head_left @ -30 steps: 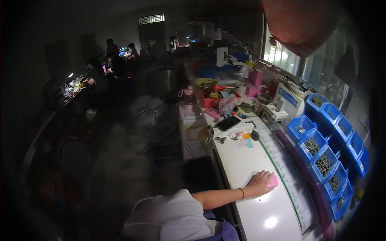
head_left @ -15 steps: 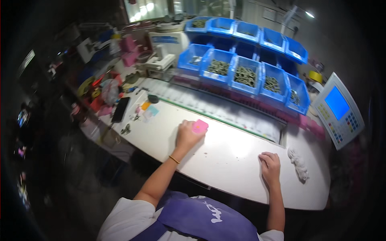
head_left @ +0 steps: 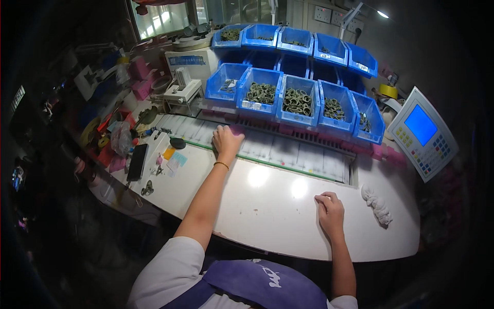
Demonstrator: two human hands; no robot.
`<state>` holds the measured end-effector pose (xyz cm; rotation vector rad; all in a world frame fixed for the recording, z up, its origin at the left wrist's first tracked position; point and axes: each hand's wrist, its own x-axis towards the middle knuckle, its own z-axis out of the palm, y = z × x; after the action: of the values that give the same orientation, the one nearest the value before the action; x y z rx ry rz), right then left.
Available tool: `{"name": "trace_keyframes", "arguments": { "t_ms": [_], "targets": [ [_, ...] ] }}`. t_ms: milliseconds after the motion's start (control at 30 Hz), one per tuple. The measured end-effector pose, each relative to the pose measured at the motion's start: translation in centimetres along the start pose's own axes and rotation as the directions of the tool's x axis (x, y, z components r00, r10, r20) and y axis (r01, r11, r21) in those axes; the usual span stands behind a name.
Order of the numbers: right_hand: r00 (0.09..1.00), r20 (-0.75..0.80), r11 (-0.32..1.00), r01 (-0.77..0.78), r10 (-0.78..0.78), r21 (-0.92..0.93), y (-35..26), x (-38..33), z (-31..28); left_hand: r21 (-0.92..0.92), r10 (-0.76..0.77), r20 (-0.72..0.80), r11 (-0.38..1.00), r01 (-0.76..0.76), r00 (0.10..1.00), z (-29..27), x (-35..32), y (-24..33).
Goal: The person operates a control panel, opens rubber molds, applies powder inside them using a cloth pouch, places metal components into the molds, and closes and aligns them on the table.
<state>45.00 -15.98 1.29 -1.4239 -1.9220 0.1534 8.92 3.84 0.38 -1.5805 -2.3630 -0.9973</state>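
My left hand (head_left: pixel 227 142) reaches forward over the white strip (head_left: pixel 267 149) at the back of the table. Its closed fingers hold a pink square piece (head_left: pixel 237 130), mostly covered by the hand. Resting on the white tabletop (head_left: pixel 267 216) to the right, my right hand (head_left: pixel 331 210) has its fingers curled together, with nothing visible in them. A twisted white cloth bundle (head_left: pixel 376 205) lies to the right of that hand.
Blue bins (head_left: pixel 300 101) holding greenish rings stand in two tiers behind the strip. A keypad panel with a blue screen (head_left: pixel 423 131) is at the right. A dark phone (head_left: pixel 137 161), coloured paper slips (head_left: pixel 176 162) and small metal parts (head_left: pixel 147 188) lie at the left.
My left hand has moved forward and left with the pink piece, from the tabletop to above the white strip. The head view has shifted a little; my right hand stays resting on the table.
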Motion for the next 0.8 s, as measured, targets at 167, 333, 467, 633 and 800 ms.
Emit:
{"name": "trace_keyframes", "arguments": {
  "t_ms": [167,333,467,633,800],
  "targets": [
    [0.997,0.031,0.99,-0.079,0.076,0.114,-0.9,0.6,0.3,0.074,-0.003,-0.017,0.997,0.005,1.0,-0.2,0.2,-0.9],
    [0.995,0.004,0.969,-0.102,0.104,0.225,0.9,-0.1,0.7,-0.033,0.019,0.062,0.999,-0.017,0.998,-4.2,-2.9,-0.2],
    [0.997,0.013,0.963,-0.075,0.074,0.258,2.4,-0.8,0.4,-0.125,0.107,-0.048,0.986,-0.112,0.993,-7.8,-8.5,-3.1],
    [0.915,0.139,0.848,-0.403,0.379,0.343,1.8,-1.0,0.5,-0.426,0.042,-0.289,0.889,-0.168,0.957,-13.0,-13.3,-11.4],
    [0.994,-0.01,0.977,-0.108,0.111,0.182,1.7,-0.7,0.5,-0.444,-0.287,-0.422,0.892,0.08,0.86,-19.4,-12.0,-20.6]
  ]
}}
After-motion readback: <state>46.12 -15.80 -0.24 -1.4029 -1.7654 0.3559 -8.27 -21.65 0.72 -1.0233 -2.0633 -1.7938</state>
